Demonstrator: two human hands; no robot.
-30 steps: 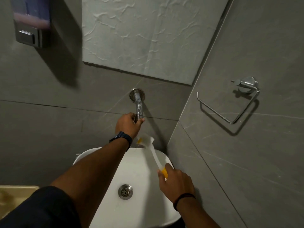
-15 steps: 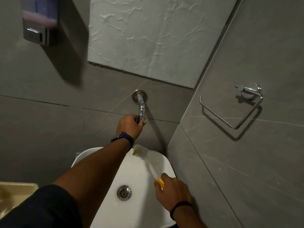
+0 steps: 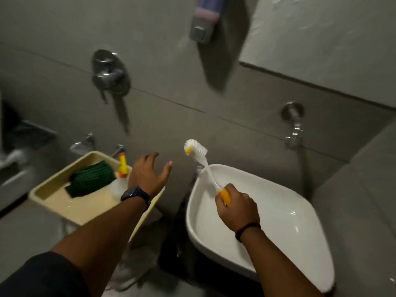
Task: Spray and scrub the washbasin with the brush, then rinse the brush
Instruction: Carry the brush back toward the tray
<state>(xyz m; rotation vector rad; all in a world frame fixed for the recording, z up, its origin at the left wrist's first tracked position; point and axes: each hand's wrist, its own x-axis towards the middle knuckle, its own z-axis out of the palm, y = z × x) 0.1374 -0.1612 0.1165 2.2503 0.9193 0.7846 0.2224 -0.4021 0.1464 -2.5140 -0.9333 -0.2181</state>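
My right hand (image 3: 236, 207) grips the yellow handle of a white brush (image 3: 200, 158). Its bristle head points up and left, over the left rim of the white washbasin (image 3: 285, 213). My left hand (image 3: 147, 174) hovers open, fingers spread, above the right end of a beige tray (image 3: 53, 202). A clear spray bottle with a yellow nozzle (image 3: 122, 170) stands in that tray, just left of my left hand and partly hidden by it. The wall tap (image 3: 294, 127) sits above the basin's far side, untouched.
A green scrub pad (image 3: 91, 179) lies in the tray. A chrome mixer valve (image 3: 110, 76) and a soap dispenser (image 3: 205, 20) are fixed to the grey tiled wall. A mirror edge (image 3: 321, 39) shows at the top right. The view is motion-blurred.
My left hand has let go of the tap and moved left over the tray. The view has swung left. My right hand has lifted the brush out from under the tap.
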